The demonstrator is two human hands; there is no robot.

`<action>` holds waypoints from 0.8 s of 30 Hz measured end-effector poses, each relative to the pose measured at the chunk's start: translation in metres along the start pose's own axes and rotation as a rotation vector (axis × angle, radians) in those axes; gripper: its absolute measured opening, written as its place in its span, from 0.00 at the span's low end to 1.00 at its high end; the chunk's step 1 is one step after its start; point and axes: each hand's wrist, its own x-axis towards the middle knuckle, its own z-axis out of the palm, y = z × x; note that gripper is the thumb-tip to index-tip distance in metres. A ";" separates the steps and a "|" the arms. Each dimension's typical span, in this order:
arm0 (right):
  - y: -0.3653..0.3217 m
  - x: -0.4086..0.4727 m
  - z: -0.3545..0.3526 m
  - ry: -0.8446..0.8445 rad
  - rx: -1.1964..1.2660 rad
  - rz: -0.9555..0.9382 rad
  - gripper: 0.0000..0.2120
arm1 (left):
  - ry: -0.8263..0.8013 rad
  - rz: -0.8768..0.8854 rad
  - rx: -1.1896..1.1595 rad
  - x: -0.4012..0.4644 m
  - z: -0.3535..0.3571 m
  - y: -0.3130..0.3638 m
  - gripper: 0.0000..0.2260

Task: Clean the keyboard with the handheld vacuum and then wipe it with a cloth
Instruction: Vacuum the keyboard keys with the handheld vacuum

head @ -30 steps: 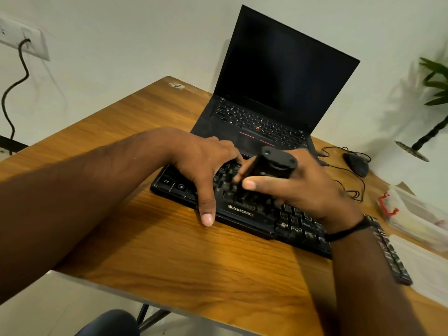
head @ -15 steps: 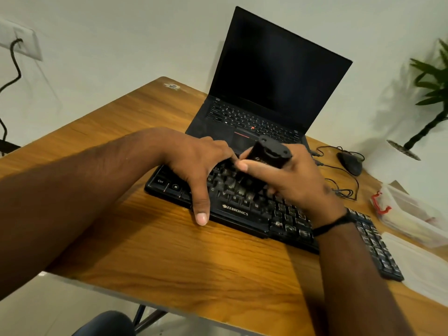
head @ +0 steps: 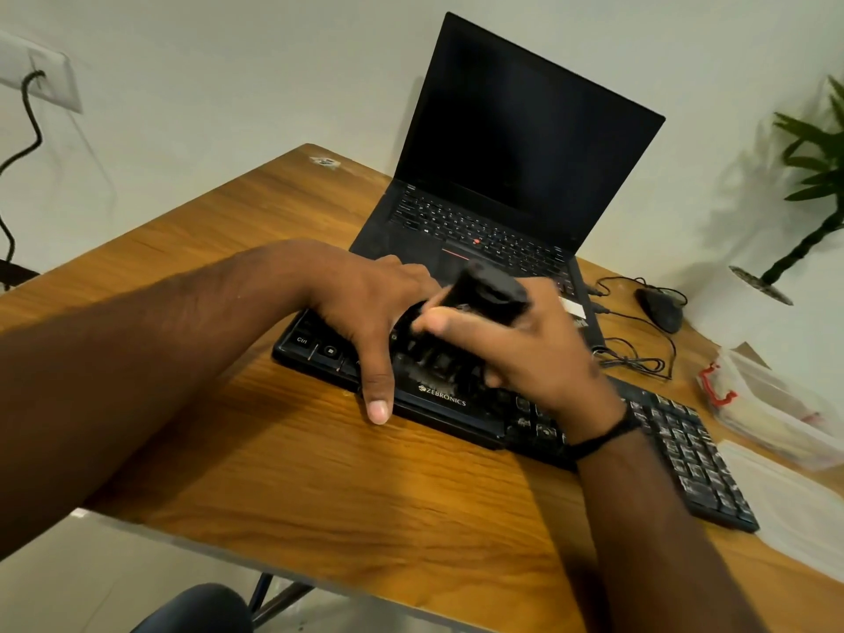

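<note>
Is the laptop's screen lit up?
No, the laptop stands open behind the keyboard, but its screen is plain black with nothing shown on it.

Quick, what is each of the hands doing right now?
Left hand: open, fingers spread on the black Zebronics keyboard, steadying it.
Right hand: gripping the small black handheld vacuum over the keys.

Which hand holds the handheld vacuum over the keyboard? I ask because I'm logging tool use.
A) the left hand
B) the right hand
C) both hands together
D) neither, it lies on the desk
B: the right hand has its fingers curled round the handheld vacuum above the keyboard, while the left hand rests spread on the keyboard's left end.
</note>
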 end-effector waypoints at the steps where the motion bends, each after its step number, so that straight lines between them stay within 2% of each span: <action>1: 0.001 0.003 0.006 0.017 -0.038 0.006 0.08 | 0.004 -0.013 0.007 0.000 0.001 -0.001 0.57; 3: 0.009 0.011 0.009 0.149 -0.166 0.014 0.11 | 0.002 -0.011 0.001 0.000 0.001 -0.001 0.66; 5: 0.013 0.012 0.003 0.282 -0.280 -0.003 0.16 | -0.004 0.000 -0.005 0.000 0.001 -0.002 0.66; 6: 0.012 0.009 0.001 0.283 -0.255 -0.019 0.16 | -0.011 0.003 -0.012 0.001 0.001 -0.003 0.63; 8: 0.006 0.003 0.003 0.159 -0.045 -0.046 0.11 | -0.010 0.004 -0.012 0.002 0.001 -0.004 0.53; 10: 0.002 0.003 0.008 0.083 0.020 -0.020 0.09 | -0.006 0.015 -0.010 0.002 0.001 -0.003 0.56; 13: 0.017 0.010 -0.001 0.257 -0.243 0.041 0.17 | -0.007 0.007 -0.016 0.001 0.000 -0.002 0.65; 15: 0.022 0.009 -0.010 0.355 -0.330 0.054 0.21 | -0.009 0.017 -0.013 0.001 0.000 -0.002 0.65; 16: 0.020 0.006 -0.012 0.331 -0.290 0.032 0.19 | -0.012 0.022 -0.011 0.001 0.000 -0.004 0.63; 18: 0.012 0.001 -0.008 0.154 -0.137 -0.026 0.11 | -0.020 0.025 -0.011 0.002 0.000 -0.004 0.57; 20: 0.008 0.002 -0.004 0.046 -0.105 0.001 0.07 | -0.017 0.031 -0.008 0.003 0.000 -0.005 0.54; 24: 0.020 0.007 -0.017 0.271 -0.290 0.085 0.14 | -0.002 0.022 -0.031 0.003 0.000 -0.005 0.62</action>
